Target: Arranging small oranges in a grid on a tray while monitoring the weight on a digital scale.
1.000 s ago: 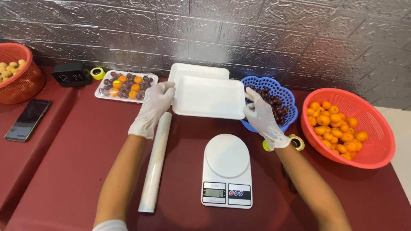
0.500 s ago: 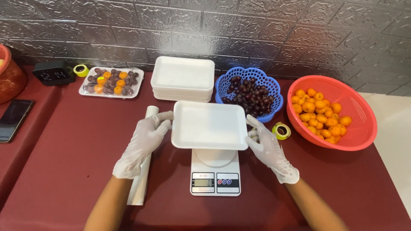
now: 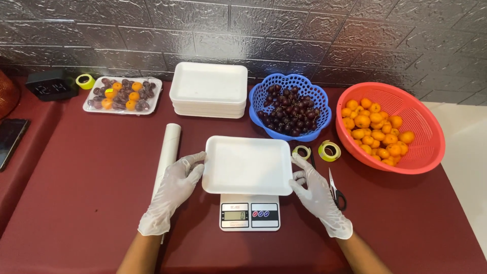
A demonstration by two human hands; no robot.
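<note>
On the scale (image 3: 249, 215) sits a white tray (image 3: 247, 165); my left hand (image 3: 172, 195) at nine o'clock and right hand (image 3: 317, 195) at three touch its edges, fingers loosely open, gripping nothing.

A dark red table (image 3: 91, 203) fills the frame. At lower centre stands a kitchen scale (image 3: 249, 214). A white roll (image 3: 168, 152) lies left of it. Along the top: filled fruit tray (image 3: 122, 95), stack of white trays (image 3: 209, 90), blue basket (image 3: 290, 107), red basket (image 3: 390, 127). Tape rolls (image 3: 329, 150) and what look like scissors (image 3: 335, 189) lie at centre right.
</note>
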